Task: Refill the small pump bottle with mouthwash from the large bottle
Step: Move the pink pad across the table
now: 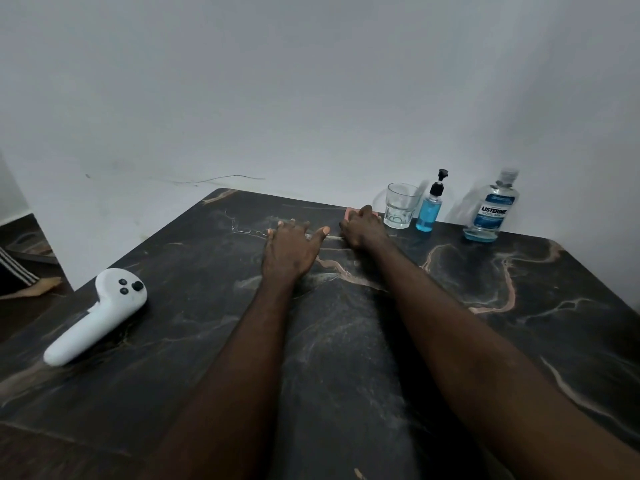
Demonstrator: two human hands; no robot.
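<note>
1. Small pump bottle (430,211), part-filled with blue liquid, stands upright at the marble table's (346,358) far edge, between a glass tumbler (401,206) and the Listerine bottle (491,211).
2. Your left hand (291,249) lies flat, fingers spread. Your right hand (363,228) curls over a small pink object (349,212); whether it grips it cannot be told.
3. Expect light, smooth, tippy plastic: steady the body and twist the black collar. The Listerine bottle shows blue only near its base, so it is likely light; grip its middle.

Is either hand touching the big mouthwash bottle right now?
No: the large bottle stands by itself at the far right, while the left hand and right hand rest on the table away from it.
</note>
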